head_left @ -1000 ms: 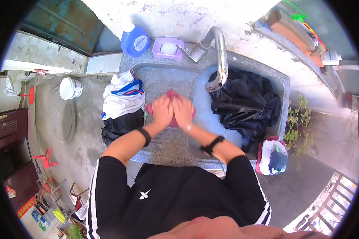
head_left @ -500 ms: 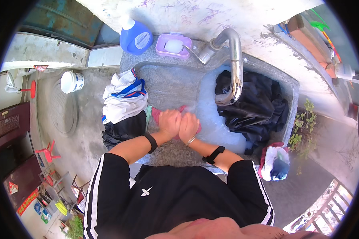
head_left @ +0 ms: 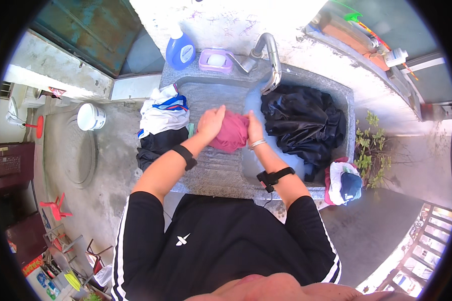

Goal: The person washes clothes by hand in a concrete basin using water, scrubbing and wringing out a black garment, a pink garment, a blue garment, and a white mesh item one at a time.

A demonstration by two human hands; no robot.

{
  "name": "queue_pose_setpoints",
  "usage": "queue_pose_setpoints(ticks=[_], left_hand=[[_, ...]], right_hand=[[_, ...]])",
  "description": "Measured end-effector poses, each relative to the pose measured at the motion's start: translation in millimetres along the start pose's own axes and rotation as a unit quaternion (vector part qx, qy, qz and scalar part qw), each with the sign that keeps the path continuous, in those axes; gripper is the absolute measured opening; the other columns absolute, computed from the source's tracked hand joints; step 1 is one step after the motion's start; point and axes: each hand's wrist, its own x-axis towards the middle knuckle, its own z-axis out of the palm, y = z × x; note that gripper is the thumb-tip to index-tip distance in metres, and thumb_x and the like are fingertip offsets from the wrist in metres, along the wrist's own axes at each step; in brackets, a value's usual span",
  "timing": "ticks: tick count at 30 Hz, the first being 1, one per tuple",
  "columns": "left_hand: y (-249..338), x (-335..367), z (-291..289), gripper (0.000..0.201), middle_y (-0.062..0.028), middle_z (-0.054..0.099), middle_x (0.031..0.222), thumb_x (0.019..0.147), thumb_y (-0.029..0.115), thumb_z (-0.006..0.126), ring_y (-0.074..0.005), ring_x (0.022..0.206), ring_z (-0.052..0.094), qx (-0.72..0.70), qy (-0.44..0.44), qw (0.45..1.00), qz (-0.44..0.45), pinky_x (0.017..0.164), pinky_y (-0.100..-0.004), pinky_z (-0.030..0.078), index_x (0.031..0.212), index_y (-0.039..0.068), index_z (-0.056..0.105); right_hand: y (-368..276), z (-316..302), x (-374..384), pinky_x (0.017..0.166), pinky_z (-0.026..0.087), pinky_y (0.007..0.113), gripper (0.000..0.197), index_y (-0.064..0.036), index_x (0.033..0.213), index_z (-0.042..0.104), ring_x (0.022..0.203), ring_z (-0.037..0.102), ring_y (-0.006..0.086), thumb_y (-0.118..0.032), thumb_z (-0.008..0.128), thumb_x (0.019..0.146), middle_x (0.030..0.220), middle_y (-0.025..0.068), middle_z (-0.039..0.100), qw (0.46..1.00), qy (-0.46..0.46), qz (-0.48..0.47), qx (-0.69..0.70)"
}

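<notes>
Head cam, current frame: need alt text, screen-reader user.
Seen from above, a person's left hand and right hand press a crumpled pink-red cloth against the ribbed slab of a grey stone wash sink. Dark black garments soak in the basin under a curved metal tap; a blue detergent bottle and purple soap dish stand on the ledge behind.

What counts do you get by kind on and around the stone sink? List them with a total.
Hands: 2, left hand, right hand
Laundry heaps: 4, red cloth, black clothes, white-blue pile, right-corner pile
Detergent bottle: 1
Soap dish: 1
Tap: 1
Total: 9
</notes>
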Motion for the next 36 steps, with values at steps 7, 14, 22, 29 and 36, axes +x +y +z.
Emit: queue_pose_setpoints(ticks=[7,14,22,29,36], left_hand=[[21.1,22.6,-129.1,0.045,-0.0075,0.059,0.078,0.086,0.038,0.048,-0.0134,0.072,0.05,-0.346,0.076,0.934,0.048,0.069,-0.0306,0.042,0.082,-0.005,0.059],[-62.4,61.1,-185.8,0.053,-0.0183,0.055,0.106,0.077,0.051,0.053,-0.0334,0.099,0.051,0.075,0.134,0.988,0.016,0.084,-0.038,0.039,0.108,0.007,0.053],[-62.7,21.5,-152.4,0.085,-0.0155,0.017,0.14,0.063,0.056,0.064,-0.039,0.126,0.023,0.282,0.18,0.941,-0.059,0.094,-0.0595,0.024,0.134,0.031,0.022],[-50.0,-6.8,-145.9,0.082,-0.0163,0.018,0.14,0.067,0.041,0.068,-0.04,0.126,0.022,0.346,0.191,0.916,0.07,0.094,-0.0624,0.021,0.134,0.025,0.024],[-18.0,-39.6,-120.1,0.071,-0.0168,0.023,0.138,0.072,0.027,0.066,-0.0393,0.125,0.024,0.295,0.146,0.93,0.162,0.095,-0.0604,0.021,0.132,0.018,0.03]], right_hand=[[-42.7,-50.4,-37.6,0.054,0.046,0.027,0.029,-0.0021,0.086,0.059,0.065,0.058,0.0149,-0.031,0.053,0.082,0.079,0.0066,0.06,0.99,-0.08,0.044,-0.106],[9.0,-122.2,5.3,0.059,0.049,0.032,0.023,-0.0002,0.081,0.06,0.069,0.061,0.0204,-0.022,0.058,0.076,0.077,0.0124,0.061,0.791,-0.097,-0.127,-0.591],[25.2,-110.1,-4.3,0.103,0.022,0.043,0.04,-0.0174,0.12,0.049,0.123,0.033,0.0263,-0.027,0.049,0.081,0.13,0.0075,0.041,0.367,-0.243,-0.196,-0.876],[-31.0,-168.7,59.1,0.088,0.038,0.032,0.019,-0.0102,0.082,0.064,0.085,0.056,0.0187,-0.016,0.047,0.077,0.082,0.0054,0.063,0.319,-0.066,-0.277,-0.904],[-171.0,-219.1,46.2,0.065,0.047,0.043,0.013,-0.0076,0.074,0.054,0.07,0.061,0.0315,-0.019,0.057,0.067,0.072,0.0147,0.062,0.586,0.176,-0.236,-0.755]])
